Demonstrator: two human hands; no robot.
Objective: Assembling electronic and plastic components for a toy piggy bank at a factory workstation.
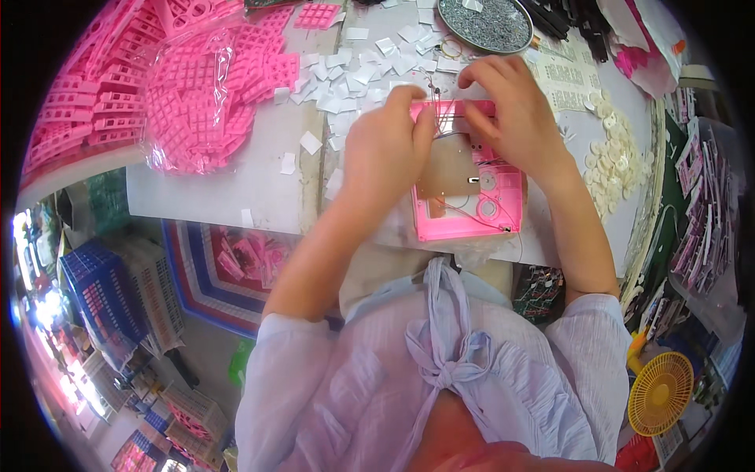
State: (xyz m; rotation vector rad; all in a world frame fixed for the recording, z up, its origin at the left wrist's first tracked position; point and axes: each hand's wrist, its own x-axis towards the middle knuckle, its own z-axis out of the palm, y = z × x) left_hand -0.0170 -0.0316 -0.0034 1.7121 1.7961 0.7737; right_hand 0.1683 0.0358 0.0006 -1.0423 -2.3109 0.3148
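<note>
Pink plastic forms the open rectangular case (480, 212) lying flat on the pale worktop (236, 189) directly in front of you. One brown circuit board (450, 169) sits inside it, with two round fittings beside the board and thin wires running across the case.

Your left hand (389, 145) rests on the case's left side, its thumb and fingers closed on the thin wires at the upper edge. Your right hand (511, 110) lies over the upper right corner, fingers curled and pressing on the pink rim. Both hands cover much of the case's top edge.

Small white square tabs (346, 67) are scattered behind your hands, too many to count. To your left lies one clear bag of pink grid parts (197, 102). One round metal dish of grey granules (485, 23) stands beyond. A heap of cream round discs (613, 157) lies to your right.
</note>
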